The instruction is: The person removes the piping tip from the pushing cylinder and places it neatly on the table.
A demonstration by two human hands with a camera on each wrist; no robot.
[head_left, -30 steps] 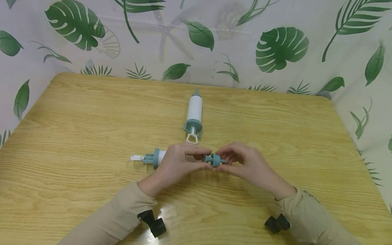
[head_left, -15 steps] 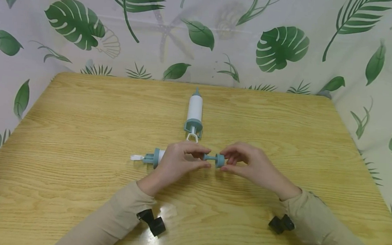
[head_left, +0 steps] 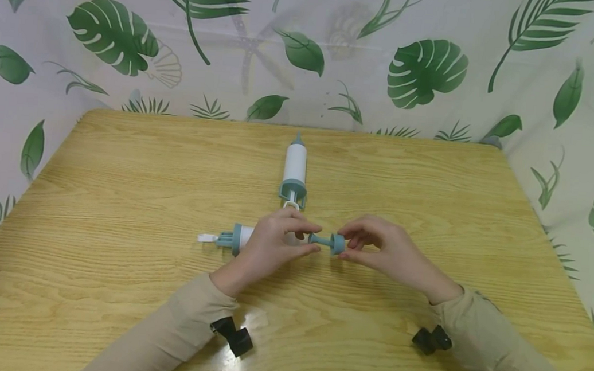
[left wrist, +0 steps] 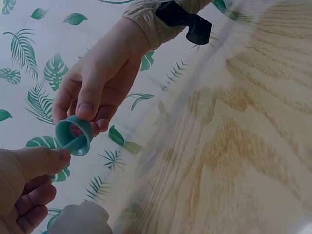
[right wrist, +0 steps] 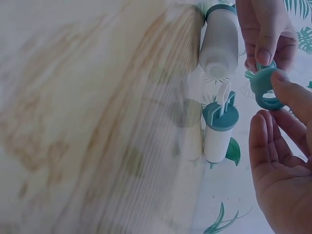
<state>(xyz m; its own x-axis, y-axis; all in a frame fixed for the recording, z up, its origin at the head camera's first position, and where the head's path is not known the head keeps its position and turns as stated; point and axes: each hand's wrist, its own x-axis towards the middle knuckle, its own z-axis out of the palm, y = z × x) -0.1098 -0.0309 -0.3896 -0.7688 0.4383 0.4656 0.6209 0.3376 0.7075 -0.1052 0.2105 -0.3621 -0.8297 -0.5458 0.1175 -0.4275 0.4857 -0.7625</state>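
Observation:
My left hand (head_left: 279, 240) pinches the flared end of a slim teal nozzle (head_left: 320, 240) between thumb and fingers. Pointing right, the nozzle's narrow stem reaches into the opening of a teal ring cap (head_left: 337, 244). That cap is pinched at its rim by my right hand (head_left: 396, 251); in the left wrist view the ring (left wrist: 87, 130) shows its hollow inside. Just behind the left hand lies an icing syringe with a white barrel (head_left: 245, 236), teal collar and white plunger handle. The left hand covers part of this barrel, whose bare front end (right wrist: 214, 70) appears in the right wrist view.
A second icing syringe (head_left: 295, 163), with its teal tip on, lies farther back, tip away from me. Its white plunger handle ends close to my left knuckles. Both lie on a wood-grain table (head_left: 431, 195), backed by a leaf-print cloth (head_left: 360, 17).
The ring cap has slid right along the nozzle, from around its middle to its narrow end. My right hand moved right with it; my left hand stayed nearly still.

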